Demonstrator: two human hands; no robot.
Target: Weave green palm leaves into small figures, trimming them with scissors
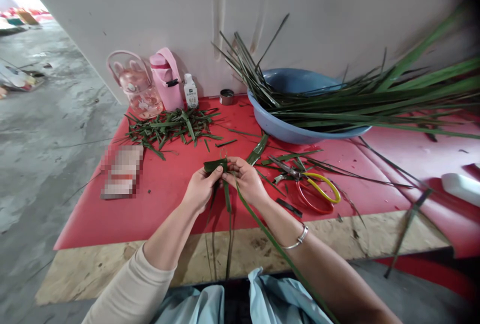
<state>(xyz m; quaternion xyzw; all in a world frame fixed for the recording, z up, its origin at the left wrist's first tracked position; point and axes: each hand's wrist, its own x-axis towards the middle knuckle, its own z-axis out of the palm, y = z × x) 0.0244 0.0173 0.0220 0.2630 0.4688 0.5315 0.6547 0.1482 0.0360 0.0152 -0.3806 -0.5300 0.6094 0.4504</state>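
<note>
Between my two hands is a folded green leaf strip (215,165), its long tails hanging down over the board's front edge. My left hand (200,186) pinches the folded part from the left, thumb on top. My right hand (245,179) is closed on the same piece from the right, and one long strand runs from it down along my right forearm. A thin wire-like loop (223,153) shows just above the fold. To the right of my right hand lie scissors (315,186) with one yellow and one red handle, beside a second metal tool partly hidden under them.
A blue basin (307,136) holding long green leaves stands at the back right. Cut leaf scraps (176,126) lie at the back left before a clear pink bottle (140,91), a pink flask (167,81), a small white bottle (191,91) and a round tin (226,96).
</note>
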